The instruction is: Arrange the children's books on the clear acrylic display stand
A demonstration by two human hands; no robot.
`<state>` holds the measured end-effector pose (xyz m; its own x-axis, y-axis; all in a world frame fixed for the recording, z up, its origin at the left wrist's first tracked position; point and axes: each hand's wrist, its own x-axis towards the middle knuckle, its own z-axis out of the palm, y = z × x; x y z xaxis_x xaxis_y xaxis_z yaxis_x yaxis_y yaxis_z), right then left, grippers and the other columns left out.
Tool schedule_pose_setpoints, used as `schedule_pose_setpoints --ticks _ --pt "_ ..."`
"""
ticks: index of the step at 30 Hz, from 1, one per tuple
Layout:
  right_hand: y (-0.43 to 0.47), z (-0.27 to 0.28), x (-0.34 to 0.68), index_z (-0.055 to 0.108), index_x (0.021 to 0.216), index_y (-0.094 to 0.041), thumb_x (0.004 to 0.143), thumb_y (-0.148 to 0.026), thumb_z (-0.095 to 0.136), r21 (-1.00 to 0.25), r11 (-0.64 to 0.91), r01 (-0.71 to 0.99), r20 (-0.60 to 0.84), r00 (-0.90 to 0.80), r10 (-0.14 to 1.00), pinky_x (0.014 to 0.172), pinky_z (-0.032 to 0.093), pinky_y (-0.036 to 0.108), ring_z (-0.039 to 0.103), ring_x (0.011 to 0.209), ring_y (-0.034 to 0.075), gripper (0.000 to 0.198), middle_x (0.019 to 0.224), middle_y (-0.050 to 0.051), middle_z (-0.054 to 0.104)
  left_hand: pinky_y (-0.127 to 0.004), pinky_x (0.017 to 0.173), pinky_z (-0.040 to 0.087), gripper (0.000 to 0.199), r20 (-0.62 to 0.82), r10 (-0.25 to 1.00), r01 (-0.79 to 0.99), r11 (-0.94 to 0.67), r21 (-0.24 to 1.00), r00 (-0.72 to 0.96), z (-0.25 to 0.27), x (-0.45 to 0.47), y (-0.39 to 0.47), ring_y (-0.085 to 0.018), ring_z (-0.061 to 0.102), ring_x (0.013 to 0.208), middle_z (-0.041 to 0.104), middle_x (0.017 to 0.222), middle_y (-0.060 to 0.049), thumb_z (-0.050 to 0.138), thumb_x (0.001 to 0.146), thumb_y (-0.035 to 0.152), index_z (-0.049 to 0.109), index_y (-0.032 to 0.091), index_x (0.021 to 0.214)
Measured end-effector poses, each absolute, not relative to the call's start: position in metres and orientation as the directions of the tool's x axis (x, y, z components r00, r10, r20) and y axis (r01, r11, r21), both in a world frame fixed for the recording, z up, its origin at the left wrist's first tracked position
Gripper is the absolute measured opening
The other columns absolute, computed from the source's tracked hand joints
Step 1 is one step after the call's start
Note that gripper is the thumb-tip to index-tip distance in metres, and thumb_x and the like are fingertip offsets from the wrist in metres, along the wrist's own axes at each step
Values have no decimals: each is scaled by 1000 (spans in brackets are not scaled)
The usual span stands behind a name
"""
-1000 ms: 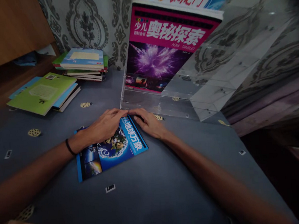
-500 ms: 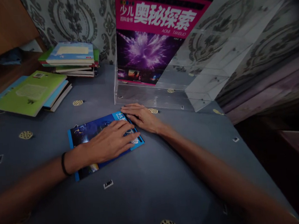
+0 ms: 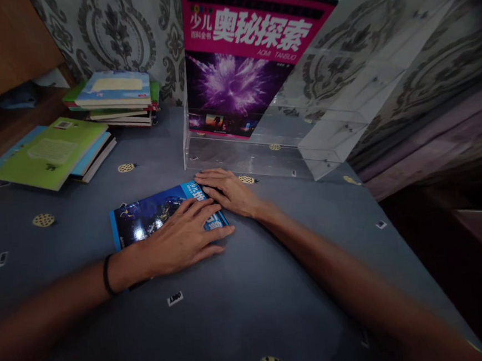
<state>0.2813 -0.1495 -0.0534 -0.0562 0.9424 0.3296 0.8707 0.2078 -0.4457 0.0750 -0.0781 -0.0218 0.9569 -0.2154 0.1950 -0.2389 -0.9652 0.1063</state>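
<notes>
A blue book (image 3: 144, 218) lies face up on the table (image 3: 250, 296), its printed cover partly hidden. My left hand (image 3: 182, 235) rests over the book's near side with fingers spread, a dark band round the wrist. My right hand (image 3: 227, 191) lies at the book's far right corner, fingers stretched out flat and touching its edge. Beyond the hands, a pink and purple book (image 3: 237, 80) stands upright in a clear acrylic rack (image 3: 242, 152).
At the back left sits a stack of books (image 3: 112, 87), its top cover light blue. In front of it lies a smaller pile topped by a green book (image 3: 53, 153). Patterned wallpaper (image 3: 116, 32) rises behind the table, and a pinkish cloth (image 3: 422, 144) hangs at the right.
My left hand has slid slightly toward me and to the right across the book, uncovering more of its upper cover. My right hand has stayed at the corner.
</notes>
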Motion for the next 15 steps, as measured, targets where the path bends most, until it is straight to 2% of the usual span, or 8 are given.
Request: schedule_pose_setpoints --ticks 3,8,11,15 --pt "-149 -54 282 62 136 -19 106 -34 37 -455 228 861 340 -69 938 112 41 51 53 134 25 42 136 10 65 -57 113 36 44 202 -186 -210 -972 103 962 -26 73 -79 -34 43 140 51 146 -13 45 100 52 56 32 138" --pt "-149 -55 283 62 136 -20 105 -33 41 -459 236 856 346 -73 936 112 41 51 53 134 24 39 137 9 65 -52 116 35 47 168 -218 -235 -968 86 961 -30 70 -81 -32 39 146 46 153 -17 43 103 48 50 25 143" --pt "-148 -55 284 61 135 -21 104 -34 43 -467 229 854 342 -64 938 112 41 52 53 134 23 39 137 8 65 -47 118 34 49 131 -239 -253 -961 108 962 -30 68 -84 -30 36 148 41 157 -16 42 104 45 46 19 145" --pt "-149 -55 284 61 136 -19 104 -34 44 -451 234 861 340 -76 937 113 40 50 53 134 23 39 137 9 65 -42 123 29 48 72 -302 -310 -937 162 950 -24 66 -89 -23 34 148 42 158 -12 37 106 38 44 16 147"
